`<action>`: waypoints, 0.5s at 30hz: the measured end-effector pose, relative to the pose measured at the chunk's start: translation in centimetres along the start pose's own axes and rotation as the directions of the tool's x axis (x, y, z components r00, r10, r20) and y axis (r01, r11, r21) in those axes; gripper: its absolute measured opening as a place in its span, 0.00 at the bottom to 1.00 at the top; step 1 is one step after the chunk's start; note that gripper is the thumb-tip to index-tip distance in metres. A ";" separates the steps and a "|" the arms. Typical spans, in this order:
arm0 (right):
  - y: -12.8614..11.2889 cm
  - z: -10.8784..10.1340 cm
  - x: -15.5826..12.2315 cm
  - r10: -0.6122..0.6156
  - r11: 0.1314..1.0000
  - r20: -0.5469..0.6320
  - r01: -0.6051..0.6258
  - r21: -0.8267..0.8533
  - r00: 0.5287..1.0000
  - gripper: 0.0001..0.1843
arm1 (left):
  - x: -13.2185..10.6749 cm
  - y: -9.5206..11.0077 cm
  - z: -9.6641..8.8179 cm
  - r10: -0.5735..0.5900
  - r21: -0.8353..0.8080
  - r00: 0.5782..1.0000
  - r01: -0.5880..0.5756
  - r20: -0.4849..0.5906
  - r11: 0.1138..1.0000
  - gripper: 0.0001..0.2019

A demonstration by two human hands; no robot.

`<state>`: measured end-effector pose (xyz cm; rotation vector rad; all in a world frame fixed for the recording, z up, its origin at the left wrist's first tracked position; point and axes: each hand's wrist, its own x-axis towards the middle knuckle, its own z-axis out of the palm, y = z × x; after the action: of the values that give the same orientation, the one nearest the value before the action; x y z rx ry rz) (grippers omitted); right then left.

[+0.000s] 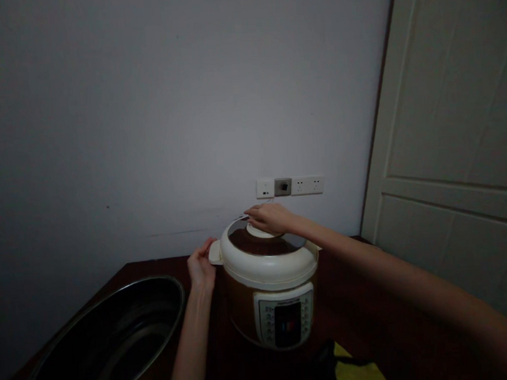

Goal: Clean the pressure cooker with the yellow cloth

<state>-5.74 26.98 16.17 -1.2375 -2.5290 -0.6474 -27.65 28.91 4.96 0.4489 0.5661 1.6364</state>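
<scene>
An electric pressure cooker (239, 298) with a cream rim, a brown body and a front control panel (286, 321) stands on a dark table. Its lid (259, 265) is on, with a reddish-brown, shiny top. My right hand (269, 218) lies over the pale knob (259, 231) at the lid's centre, fingers curled across it. At the cooker's left side, my left hand (202, 266) grips the cream side handle (215, 253); some of its fingers are hidden behind the handle.
A large dark pot (173, 282) with a metal rim sits left of the cooker, beside my left forearm. Something yellow and black (357, 374) lies at the front edge. Wall sockets (307, 185) are behind; a panelled door (454, 210) stands right.
</scene>
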 end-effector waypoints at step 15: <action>-1.4 -4.5 -9.5 0.139 0.979 -0.371 -0.071 0.189 0.918 0.19 | -1.4 0.2 1.0 0.050 0.142 0.998 -0.045 -0.036 0.989 0.18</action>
<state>-1.01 17.56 15.80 -1.0593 -2.1310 -0.5672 -27.05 27.62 5.96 0.5383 0.7083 1.6598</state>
